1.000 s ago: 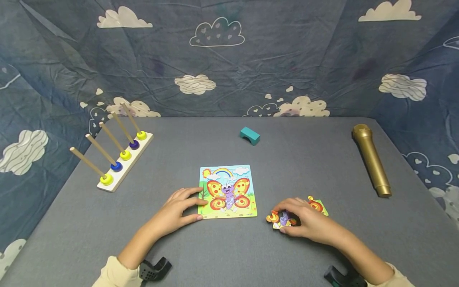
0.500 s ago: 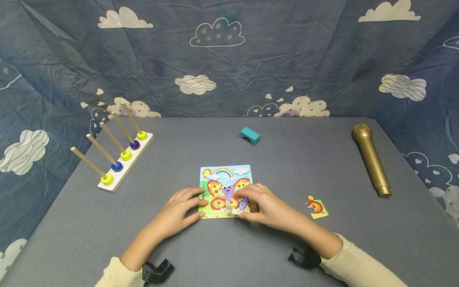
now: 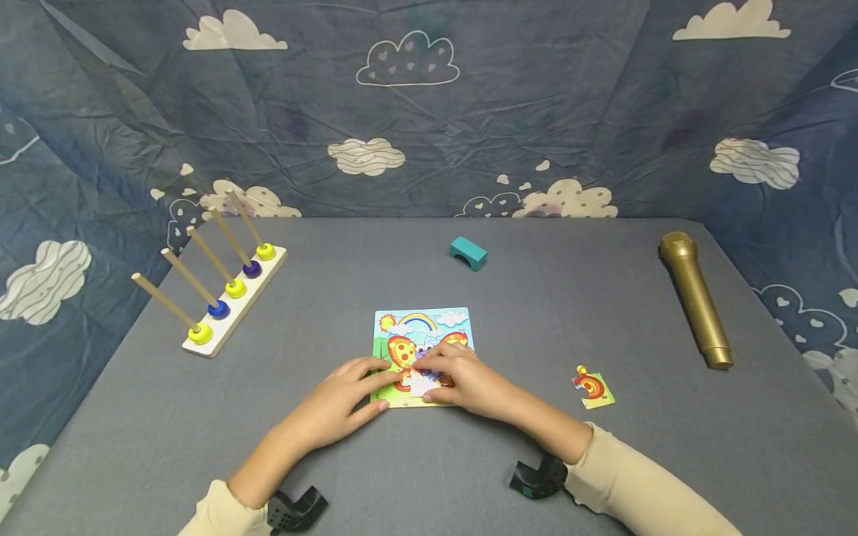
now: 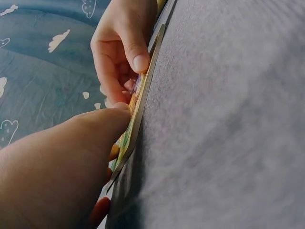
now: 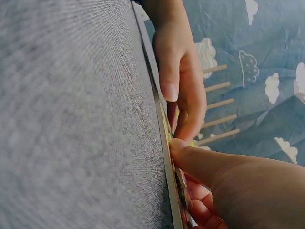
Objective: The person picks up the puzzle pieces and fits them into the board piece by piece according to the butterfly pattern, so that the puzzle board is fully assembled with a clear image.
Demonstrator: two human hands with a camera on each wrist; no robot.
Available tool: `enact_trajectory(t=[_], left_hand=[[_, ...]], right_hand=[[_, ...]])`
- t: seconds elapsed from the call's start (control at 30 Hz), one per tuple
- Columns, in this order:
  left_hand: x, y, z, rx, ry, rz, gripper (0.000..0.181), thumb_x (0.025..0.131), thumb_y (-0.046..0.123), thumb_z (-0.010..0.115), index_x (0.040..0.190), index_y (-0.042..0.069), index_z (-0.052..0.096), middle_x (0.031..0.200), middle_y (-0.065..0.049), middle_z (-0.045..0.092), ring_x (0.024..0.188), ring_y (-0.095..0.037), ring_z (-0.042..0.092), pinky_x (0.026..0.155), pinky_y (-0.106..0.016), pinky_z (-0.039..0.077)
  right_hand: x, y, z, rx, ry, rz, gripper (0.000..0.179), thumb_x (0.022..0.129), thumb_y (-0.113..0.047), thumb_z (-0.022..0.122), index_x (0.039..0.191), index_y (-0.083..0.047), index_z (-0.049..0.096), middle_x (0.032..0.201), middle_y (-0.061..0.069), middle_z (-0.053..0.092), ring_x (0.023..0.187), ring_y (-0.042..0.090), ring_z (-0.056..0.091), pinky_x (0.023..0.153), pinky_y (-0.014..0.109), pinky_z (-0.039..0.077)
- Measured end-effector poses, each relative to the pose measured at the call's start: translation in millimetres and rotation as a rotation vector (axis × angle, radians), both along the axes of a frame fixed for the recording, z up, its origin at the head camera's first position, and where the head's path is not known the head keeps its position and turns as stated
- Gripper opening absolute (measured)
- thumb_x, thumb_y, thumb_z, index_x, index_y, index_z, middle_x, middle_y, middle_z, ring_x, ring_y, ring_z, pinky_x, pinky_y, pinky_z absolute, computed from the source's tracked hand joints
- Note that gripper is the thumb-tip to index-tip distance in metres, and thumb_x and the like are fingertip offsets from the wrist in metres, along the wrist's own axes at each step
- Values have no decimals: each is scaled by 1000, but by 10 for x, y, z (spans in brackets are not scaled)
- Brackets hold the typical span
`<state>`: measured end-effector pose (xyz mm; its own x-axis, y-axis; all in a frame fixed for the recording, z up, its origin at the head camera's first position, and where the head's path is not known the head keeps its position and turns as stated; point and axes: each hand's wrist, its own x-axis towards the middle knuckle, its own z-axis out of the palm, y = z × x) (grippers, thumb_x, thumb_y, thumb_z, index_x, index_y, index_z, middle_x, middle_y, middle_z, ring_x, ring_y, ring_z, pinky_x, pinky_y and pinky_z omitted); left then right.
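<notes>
A square butterfly puzzle board [image 3: 418, 316] lies on the grey table. My left hand [image 3: 348, 394] rests at its left side, fingers stretched over the lower left part and thumb by the front edge. My right hand [image 3: 469, 380] pinches a puzzle piece [image 3: 421, 383] low over the middle of the board, its visible face pale and speckled. The fingertips of both hands nearly meet there. The hands cover part of the butterfly picture. In the right wrist view, the right thumb [image 5: 178, 144] is at the board's near edge. Another puzzle piece [image 3: 593, 388], with a red-orange swirl, lies to the right.
A white base with wooden pegs and yellow and blue rings [image 3: 234, 289] stands at the left. A teal arch block [image 3: 468, 253] lies behind the board. A gold microphone-shaped object [image 3: 696, 298] lies at the right. Cloud-print cloth [image 3: 509, 97] hangs behind the table.
My right hand has moved left with the puzzle piece, from the table at the right onto the board. The swirl piece stays behind. My left hand has shifted slightly right over the board.
</notes>
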<state>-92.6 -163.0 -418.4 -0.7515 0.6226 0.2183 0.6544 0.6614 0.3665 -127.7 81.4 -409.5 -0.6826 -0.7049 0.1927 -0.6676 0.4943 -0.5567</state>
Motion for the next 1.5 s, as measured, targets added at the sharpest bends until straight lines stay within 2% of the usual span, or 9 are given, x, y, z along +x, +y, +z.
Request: enact_trajectory(t=[0.17,0.33,0.53,0.7,0.9,1.03,1.17,1.3,1.5], left_hand=[[22,0,-3,-10,7,-11,39,89,35,55,127,29,54,127,-4,45,116,-22,40,93,-44,34],[22,7,3,-20,-16,6,36,87,36,57,123,31,57,127,-2,45,116,-20,39,95,-42,32],[16,18,-13,-16,-13,3,37,86,34,60,123,30,57,127,-2,45,115,-21,40,94,-43,33],[10,17,-37,5,0,2,38,84,32,62,122,29,58,126,-2,45,115,-22,41,93,-43,34],[12,16,-38,7,5,6,38,84,32,62,122,30,58,126,-2,45,115,-22,40,93,-44,34],[14,16,-21,4,-17,10,38,85,33,62,122,30,57,128,-1,44,117,-21,39,94,-44,33],[20,20,-8,-6,-34,13,38,85,34,61,123,30,57,128,-1,44,118,-21,38,95,-44,32],[22,23,0,-5,-37,16,38,85,34,61,123,30,57,128,-1,44,118,-21,38,95,-44,32],[17,23,-3,-6,-30,15,38,85,34,61,122,30,57,128,-1,44,117,-21,39,95,-43,32]], right_hand=[[-3,-17,-9,-19,31,16,41,74,-24,74,112,-11,65,100,-3,51,86,11,43,74,29,36],[24,-12,12,22,46,1,43,75,-31,72,114,-17,65,101,-5,48,88,11,42,77,33,31],[41,78,89,94,-44,20,56,76,-39,70,125,-18,56,115,-4,46,102,12,39,86,38,28],[64,241,271,50,-89,21,64,75,-37,72,131,-15,48,125,-1,43,112,15,38,91,43,29],[163,667,500,-56,-9,-72,71,71,-30,76,133,-18,43,130,-1,39,118,20,35,93,47,32],[246,1006,560,-109,85,-149,78,66,-23,80,134,-16,42,129,1,40,116,18,38,84,39,41],[325,1321,552,-123,115,-231,83,62,-18,82,135,-18,41,129,0,40,115,11,37,81,20,39],[373,1569,470,-121,87,-291,87,60,-13,84,135,-17,41,129,-1,39,119,3,32,89,9,23],[394,1800,279,-104,11,-325,86,60,-13,83,134,-11,41,128,4,41,118,-1,29,90,15,25]])
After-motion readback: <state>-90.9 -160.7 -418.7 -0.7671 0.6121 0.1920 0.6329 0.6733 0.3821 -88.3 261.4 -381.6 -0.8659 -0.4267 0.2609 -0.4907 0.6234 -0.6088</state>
